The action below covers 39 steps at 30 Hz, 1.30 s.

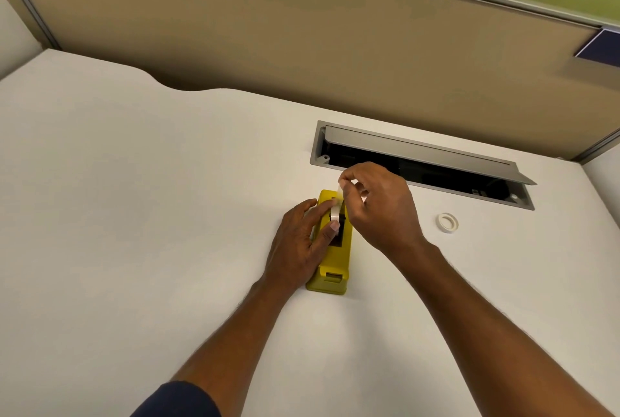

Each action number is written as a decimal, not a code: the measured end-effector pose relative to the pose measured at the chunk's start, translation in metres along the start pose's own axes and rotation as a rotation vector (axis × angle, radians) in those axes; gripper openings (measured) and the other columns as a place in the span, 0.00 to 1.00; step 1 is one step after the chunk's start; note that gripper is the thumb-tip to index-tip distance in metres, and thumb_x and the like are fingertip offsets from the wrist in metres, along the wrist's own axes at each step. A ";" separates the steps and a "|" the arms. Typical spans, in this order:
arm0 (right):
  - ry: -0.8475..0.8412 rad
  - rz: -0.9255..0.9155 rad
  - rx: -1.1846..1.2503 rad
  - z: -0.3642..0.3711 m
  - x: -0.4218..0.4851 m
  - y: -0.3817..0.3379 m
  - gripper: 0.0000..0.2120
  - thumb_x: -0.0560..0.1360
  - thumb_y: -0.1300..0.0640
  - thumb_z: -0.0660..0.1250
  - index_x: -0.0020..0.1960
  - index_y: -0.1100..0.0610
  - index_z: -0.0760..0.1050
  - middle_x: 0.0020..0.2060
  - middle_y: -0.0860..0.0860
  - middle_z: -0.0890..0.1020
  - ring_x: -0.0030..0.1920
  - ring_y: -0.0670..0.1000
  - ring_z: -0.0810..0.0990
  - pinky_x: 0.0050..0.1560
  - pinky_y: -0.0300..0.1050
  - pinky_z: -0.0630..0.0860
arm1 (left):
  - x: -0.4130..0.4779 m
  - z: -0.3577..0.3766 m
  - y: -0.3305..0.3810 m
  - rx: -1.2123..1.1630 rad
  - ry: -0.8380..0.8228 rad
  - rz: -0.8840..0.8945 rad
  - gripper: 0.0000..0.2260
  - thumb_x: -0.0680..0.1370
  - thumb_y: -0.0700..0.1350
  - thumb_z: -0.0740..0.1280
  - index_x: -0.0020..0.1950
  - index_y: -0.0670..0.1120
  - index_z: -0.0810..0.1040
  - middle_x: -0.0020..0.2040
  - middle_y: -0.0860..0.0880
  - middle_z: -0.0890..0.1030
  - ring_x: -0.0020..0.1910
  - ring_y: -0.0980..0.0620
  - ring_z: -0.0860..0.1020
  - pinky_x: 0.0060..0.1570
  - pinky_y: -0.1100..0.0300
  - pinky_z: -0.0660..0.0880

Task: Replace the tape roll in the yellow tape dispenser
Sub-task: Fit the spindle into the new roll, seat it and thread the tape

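Note:
The yellow tape dispenser lies on the white desk, its long axis pointing away from me. A whitish tape roll sits in its slot. My left hand rests against the dispenser's left side, with the index finger and thumb on the roll. My right hand hovers above the far end, pinching the loose tape end, which is pulled up from the roll. A second small tape ring lies flat on the desk to the right.
A grey cable tray with its lid raised is sunk into the desk just behind my hands. A tan partition wall closes off the back of the desk.

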State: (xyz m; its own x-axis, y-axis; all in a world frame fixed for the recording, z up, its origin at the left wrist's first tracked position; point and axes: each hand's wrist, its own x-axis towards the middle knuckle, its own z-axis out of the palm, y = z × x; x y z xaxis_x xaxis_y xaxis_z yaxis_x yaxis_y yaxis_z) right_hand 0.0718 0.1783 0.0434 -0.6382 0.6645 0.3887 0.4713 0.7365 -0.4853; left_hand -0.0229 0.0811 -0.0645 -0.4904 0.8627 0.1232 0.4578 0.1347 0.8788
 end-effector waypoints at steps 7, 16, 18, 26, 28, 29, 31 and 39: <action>0.052 0.010 -0.012 -0.003 -0.001 -0.005 0.08 0.75 0.56 0.63 0.48 0.57 0.79 0.45 0.52 0.84 0.42 0.43 0.75 0.40 0.35 0.72 | 0.001 0.001 -0.001 0.024 -0.003 0.019 0.18 0.76 0.66 0.54 0.65 0.74 0.59 0.71 0.52 0.68 0.69 0.53 0.65 0.65 0.54 0.64; 0.058 -0.027 -0.005 -0.004 -0.002 -0.009 0.06 0.75 0.58 0.64 0.48 0.58 0.79 0.44 0.52 0.83 0.42 0.44 0.74 0.40 0.36 0.74 | 0.001 0.002 -0.002 0.014 0.009 0.014 0.21 0.77 0.65 0.53 0.68 0.64 0.63 0.71 0.52 0.70 0.69 0.52 0.66 0.66 0.54 0.65; 0.076 -0.020 0.002 -0.005 -0.003 -0.008 0.06 0.75 0.58 0.64 0.48 0.58 0.79 0.45 0.52 0.83 0.43 0.45 0.76 0.41 0.38 0.75 | 0.001 0.002 -0.002 0.010 0.009 0.019 0.20 0.76 0.65 0.54 0.68 0.66 0.62 0.70 0.52 0.70 0.68 0.52 0.67 0.66 0.54 0.65; 0.042 -0.054 0.007 -0.009 -0.004 -0.011 0.06 0.75 0.58 0.64 0.47 0.58 0.79 0.43 0.52 0.83 0.42 0.44 0.75 0.40 0.37 0.74 | 0.001 0.003 -0.005 0.049 -0.012 0.016 0.25 0.75 0.70 0.49 0.71 0.67 0.58 0.73 0.52 0.67 0.70 0.54 0.64 0.65 0.57 0.62; 0.038 -0.067 0.008 -0.010 -0.003 -0.012 0.06 0.75 0.58 0.64 0.47 0.57 0.78 0.43 0.51 0.83 0.42 0.43 0.74 0.40 0.37 0.75 | 0.001 0.003 -0.005 0.040 -0.006 0.012 0.23 0.75 0.69 0.49 0.70 0.68 0.59 0.72 0.52 0.67 0.70 0.54 0.64 0.65 0.56 0.63; 0.040 -0.069 0.007 -0.010 -0.003 -0.012 0.06 0.75 0.58 0.64 0.47 0.57 0.79 0.43 0.51 0.83 0.42 0.43 0.74 0.40 0.37 0.75 | 0.002 0.003 -0.005 0.040 -0.004 0.009 0.23 0.75 0.69 0.49 0.70 0.68 0.59 0.72 0.52 0.67 0.70 0.54 0.64 0.65 0.56 0.63; 0.052 -0.067 -0.004 -0.010 -0.003 -0.012 0.06 0.75 0.58 0.64 0.47 0.57 0.79 0.43 0.51 0.83 0.42 0.43 0.75 0.40 0.36 0.73 | 0.002 0.003 -0.005 0.046 -0.003 0.003 0.22 0.76 0.68 0.51 0.69 0.67 0.60 0.72 0.52 0.68 0.69 0.53 0.64 0.65 0.56 0.63; 0.150 -0.069 -0.047 -0.008 -0.011 -0.012 0.06 0.74 0.60 0.63 0.47 0.59 0.78 0.43 0.54 0.83 0.42 0.50 0.79 0.40 0.36 0.69 | 0.001 0.002 -0.002 0.049 0.005 0.016 0.21 0.75 0.66 0.55 0.68 0.65 0.62 0.71 0.51 0.69 0.69 0.52 0.66 0.64 0.59 0.61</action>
State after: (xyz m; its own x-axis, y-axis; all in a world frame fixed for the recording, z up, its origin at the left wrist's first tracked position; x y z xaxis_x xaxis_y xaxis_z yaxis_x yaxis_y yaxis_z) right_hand 0.0783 0.1631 0.0507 -0.5736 0.6212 0.5339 0.4597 0.7836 -0.4179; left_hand -0.0226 0.0830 -0.0671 -0.4864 0.8625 0.1394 0.5016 0.1450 0.8528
